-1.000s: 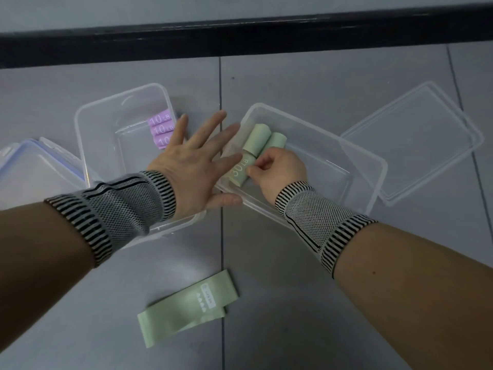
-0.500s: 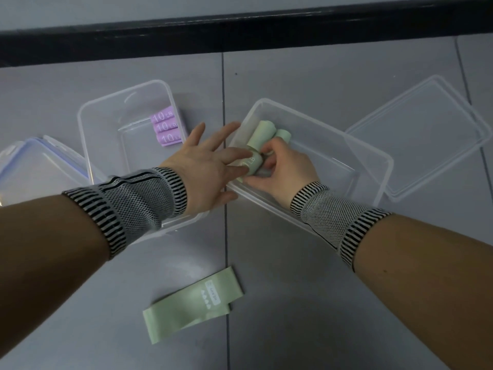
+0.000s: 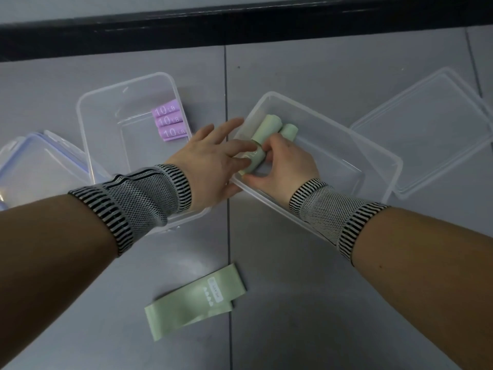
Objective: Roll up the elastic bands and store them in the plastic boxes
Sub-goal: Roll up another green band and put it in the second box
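Single head-worn view, wide-angle, looking forward and steeply down, both forearms entering from the near edge, hands close below centre, grey floor point(image 3: 320, 303) filling the frame, black strip point(image 3: 240, 25) across the far edge, no second view to overlap

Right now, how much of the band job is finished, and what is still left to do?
Done: three purple rolls lie in the left box, and one green roll lies in the right box. In hand: the right hand grips another green roll inside that box, the left hand touching it. Left: a flat green band lies unrolled on the table. Both lids are off.
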Demonstrator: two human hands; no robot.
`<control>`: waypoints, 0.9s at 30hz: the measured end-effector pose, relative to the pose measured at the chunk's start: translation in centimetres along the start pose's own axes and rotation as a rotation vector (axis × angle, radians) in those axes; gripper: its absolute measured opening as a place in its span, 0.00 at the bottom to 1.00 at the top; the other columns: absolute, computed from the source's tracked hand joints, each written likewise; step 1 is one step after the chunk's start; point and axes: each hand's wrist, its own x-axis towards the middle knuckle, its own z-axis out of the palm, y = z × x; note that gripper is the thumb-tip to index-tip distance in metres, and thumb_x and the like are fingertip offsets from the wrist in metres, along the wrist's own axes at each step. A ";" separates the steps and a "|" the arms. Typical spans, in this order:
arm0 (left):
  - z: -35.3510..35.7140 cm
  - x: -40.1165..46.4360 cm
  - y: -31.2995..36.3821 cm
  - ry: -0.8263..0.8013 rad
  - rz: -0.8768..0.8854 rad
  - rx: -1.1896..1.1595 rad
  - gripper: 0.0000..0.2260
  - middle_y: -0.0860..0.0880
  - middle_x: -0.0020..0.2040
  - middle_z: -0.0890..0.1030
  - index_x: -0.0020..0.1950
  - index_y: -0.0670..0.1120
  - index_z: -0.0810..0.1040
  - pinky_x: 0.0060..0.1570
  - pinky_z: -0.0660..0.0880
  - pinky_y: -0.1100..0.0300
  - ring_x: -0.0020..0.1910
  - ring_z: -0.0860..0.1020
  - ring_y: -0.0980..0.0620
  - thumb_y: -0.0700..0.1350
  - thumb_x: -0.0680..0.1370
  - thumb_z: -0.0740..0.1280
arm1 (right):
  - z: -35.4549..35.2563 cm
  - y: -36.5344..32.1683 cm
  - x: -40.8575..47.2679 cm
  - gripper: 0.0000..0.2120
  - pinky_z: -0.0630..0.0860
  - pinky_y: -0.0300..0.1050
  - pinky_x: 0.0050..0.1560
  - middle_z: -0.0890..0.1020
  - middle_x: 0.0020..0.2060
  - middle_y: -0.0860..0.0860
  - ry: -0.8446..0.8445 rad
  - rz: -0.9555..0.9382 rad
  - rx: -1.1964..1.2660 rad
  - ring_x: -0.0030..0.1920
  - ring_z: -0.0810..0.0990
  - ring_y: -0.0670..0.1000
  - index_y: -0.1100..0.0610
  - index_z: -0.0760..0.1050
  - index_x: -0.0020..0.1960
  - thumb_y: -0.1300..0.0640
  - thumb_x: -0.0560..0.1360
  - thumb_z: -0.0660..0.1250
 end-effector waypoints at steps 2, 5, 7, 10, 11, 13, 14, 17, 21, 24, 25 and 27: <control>0.3 0.2 -0.1 0.055 0.039 -0.017 0.24 0.46 0.59 0.79 0.54 0.44 0.82 0.58 0.71 0.38 0.65 0.72 0.35 0.57 0.70 0.57 | -0.1 0.1 -0.1 0.27 0.75 0.46 0.47 0.79 0.48 0.48 0.001 -0.013 0.008 0.48 0.78 0.51 0.54 0.69 0.53 0.38 0.64 0.74; 0.4 0.4 -0.1 0.079 0.066 -0.047 0.23 0.44 0.53 0.81 0.50 0.42 0.83 0.49 0.78 0.43 0.55 0.79 0.38 0.56 0.70 0.57 | -0.2 0.1 -0.1 0.27 0.74 0.45 0.48 0.79 0.49 0.48 -0.007 -0.023 -0.018 0.49 0.78 0.51 0.53 0.68 0.53 0.39 0.65 0.74; 0.4 0.4 -0.1 0.068 0.058 -0.077 0.24 0.44 0.52 0.81 0.51 0.42 0.83 0.47 0.79 0.45 0.52 0.80 0.40 0.56 0.70 0.57 | -0.2 0.1 -0.1 0.27 0.73 0.44 0.47 0.78 0.50 0.48 -0.003 -0.031 -0.031 0.50 0.78 0.51 0.53 0.68 0.54 0.38 0.65 0.73; 0.5 0.2 -0.2 0.062 0.046 -0.103 0.24 0.45 0.52 0.81 0.52 0.41 0.83 0.46 0.78 0.48 0.50 0.81 0.42 0.56 0.71 0.58 | 0.0 0.2 -0.1 0.27 0.72 0.44 0.47 0.78 0.52 0.49 0.007 -0.042 -0.045 0.51 0.77 0.51 0.53 0.68 0.54 0.39 0.66 0.73; 0.5 0.2 -0.2 0.064 0.046 -0.100 0.23 0.45 0.52 0.81 0.52 0.41 0.83 0.46 0.78 0.48 0.50 0.81 0.42 0.56 0.71 0.59 | 0.0 0.2 -0.1 0.27 0.73 0.44 0.48 0.78 0.52 0.49 0.007 -0.044 -0.047 0.51 0.77 0.51 0.53 0.68 0.54 0.39 0.66 0.73; 0.7 0.2 -0.3 0.068 0.043 -0.086 0.20 0.44 0.53 0.81 0.52 0.41 0.83 0.47 0.78 0.48 0.50 0.81 0.41 0.55 0.71 0.64 | 0.1 0.2 -0.1 0.26 0.74 0.45 0.48 0.78 0.52 0.49 0.002 -0.041 -0.040 0.51 0.78 0.51 0.53 0.68 0.54 0.39 0.66 0.73; 0.8 0.2 -0.4 0.072 0.040 -0.077 0.18 0.44 0.53 0.81 0.52 0.41 0.82 0.48 0.78 0.47 0.51 0.80 0.41 0.53 0.70 0.68 | 0.2 0.2 -0.1 0.26 0.74 0.46 0.49 0.79 0.52 0.49 -0.001 -0.036 -0.037 0.51 0.78 0.51 0.53 0.68 0.54 0.39 0.66 0.73; 0.9 0.2 -0.4 0.057 0.028 -0.056 0.17 0.43 0.55 0.80 0.53 0.42 0.82 0.50 0.77 0.46 0.53 0.79 0.39 0.52 0.70 0.70 | 0.2 0.2 0.0 0.26 0.75 0.47 0.48 0.79 0.51 0.48 0.006 -0.015 -0.038 0.51 0.78 0.51 0.53 0.69 0.54 0.38 0.66 0.72; 0.8 0.2 -0.3 0.026 0.000 -0.050 0.18 0.44 0.56 0.79 0.55 0.43 0.82 0.51 0.77 0.45 0.55 0.78 0.38 0.50 0.68 0.72 | 0.2 0.0 0.1 0.26 0.75 0.47 0.48 0.79 0.51 0.48 0.001 0.010 -0.035 0.50 0.79 0.51 0.52 0.69 0.55 0.38 0.66 0.72; 0.7 0.2 -0.3 0.006 -0.016 -0.046 0.19 0.44 0.58 0.79 0.57 0.44 0.81 0.52 0.76 0.44 0.57 0.76 0.38 0.49 0.68 0.73 | 0.0 0.0 0.1 0.26 0.75 0.47 0.48 0.79 0.50 0.47 -0.013 0.015 -0.034 0.50 0.79 0.51 0.51 0.69 0.55 0.37 0.66 0.72; 0.7 0.2 -0.3 0.004 -0.017 -0.047 0.19 0.44 0.58 0.78 0.57 0.44 0.81 0.53 0.76 0.44 0.57 0.76 0.38 0.49 0.68 0.73 | -0.2 0.0 0.0 0.26 0.75 0.47 0.48 0.79 0.50 0.47 -0.017 0.014 -0.030 0.50 0.79 0.50 0.51 0.68 0.55 0.37 0.66 0.72; 0.6 0.2 -0.3 -0.005 -0.020 -0.050 0.19 0.44 0.59 0.78 0.58 0.44 0.80 0.54 0.76 0.43 0.59 0.75 0.37 0.49 0.69 0.72 | -0.3 0.1 -0.1 0.26 0.75 0.47 0.48 0.78 0.50 0.47 -0.027 0.010 -0.019 0.50 0.78 0.50 0.51 0.69 0.56 0.38 0.66 0.72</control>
